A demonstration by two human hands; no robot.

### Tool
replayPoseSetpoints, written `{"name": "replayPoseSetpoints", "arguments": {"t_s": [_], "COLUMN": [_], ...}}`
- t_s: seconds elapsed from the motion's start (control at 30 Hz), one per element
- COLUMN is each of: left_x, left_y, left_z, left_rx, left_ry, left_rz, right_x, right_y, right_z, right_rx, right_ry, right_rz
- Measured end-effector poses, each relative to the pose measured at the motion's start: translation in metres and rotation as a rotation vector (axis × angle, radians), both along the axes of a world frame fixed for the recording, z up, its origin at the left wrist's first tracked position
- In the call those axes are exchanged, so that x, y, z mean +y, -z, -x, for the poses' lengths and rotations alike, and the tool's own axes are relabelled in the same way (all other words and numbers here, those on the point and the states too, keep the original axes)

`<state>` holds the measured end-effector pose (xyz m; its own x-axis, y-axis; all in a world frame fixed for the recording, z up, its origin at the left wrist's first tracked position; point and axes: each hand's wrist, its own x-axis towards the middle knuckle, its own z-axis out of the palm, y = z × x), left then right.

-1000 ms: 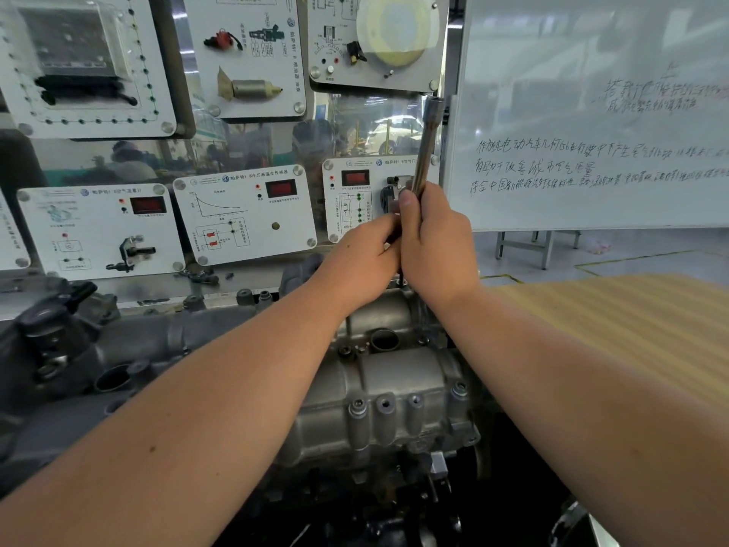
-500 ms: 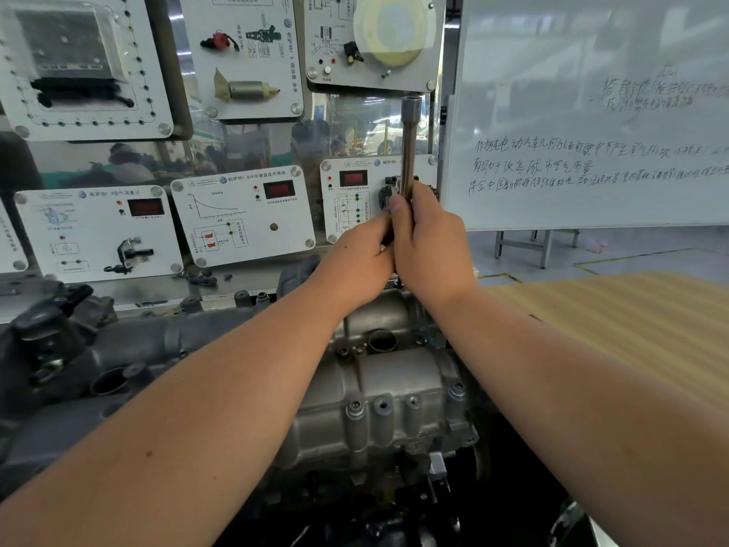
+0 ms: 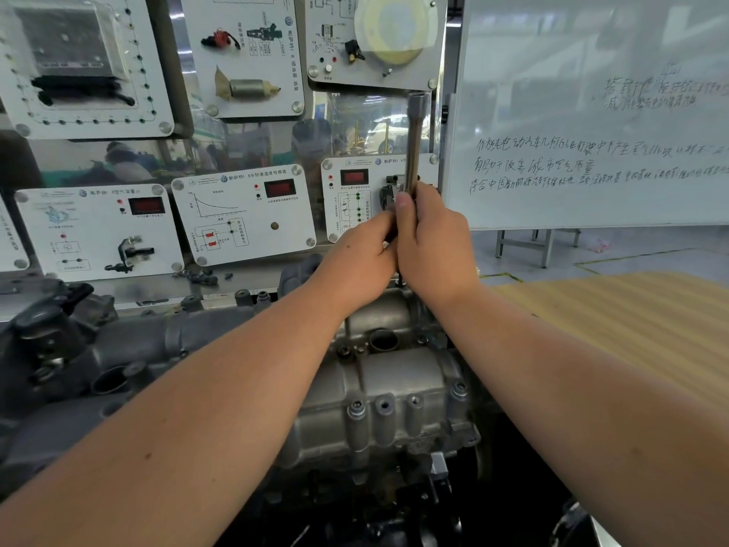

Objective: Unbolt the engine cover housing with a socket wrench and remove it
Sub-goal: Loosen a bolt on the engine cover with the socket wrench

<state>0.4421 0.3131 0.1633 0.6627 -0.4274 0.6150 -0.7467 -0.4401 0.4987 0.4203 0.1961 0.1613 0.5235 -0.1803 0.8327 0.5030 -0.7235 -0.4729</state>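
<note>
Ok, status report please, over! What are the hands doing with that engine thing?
Both hands, left hand and right hand, grip the wrench, handle upright. Engine cover still on, bolts in along its near edge. Nothing blocking. Over.

My arms are bare from the elbows down — no sleeves, gloves, watch or rings. My left hand [image 3: 357, 262] and right hand [image 3: 434, 246] have short, plain nails.
</note>
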Motion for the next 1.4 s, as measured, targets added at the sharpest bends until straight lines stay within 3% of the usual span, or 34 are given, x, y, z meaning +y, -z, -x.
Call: {"name": "replayPoseSetpoints", "arguments": {"t_s": [0.6,1.4], "left_x": [-0.0020,-0.0003], "left_y": [-0.0031,-0.0055], "left_z": [0.0040,-0.0016], "left_rx": [0.029,-0.028], "left_ry": [-0.013,-0.068], "left_rz": [-0.058,-0.023], "right_x": [0.0008,0.0020], "right_y": [-0.0032,-0.0024], "right_z": [0.0045,0.0057], "right_rx": [0.044,-0.036], "right_ry": [-0.029,-0.018], "right_rz": [-0.093,0.006]}}
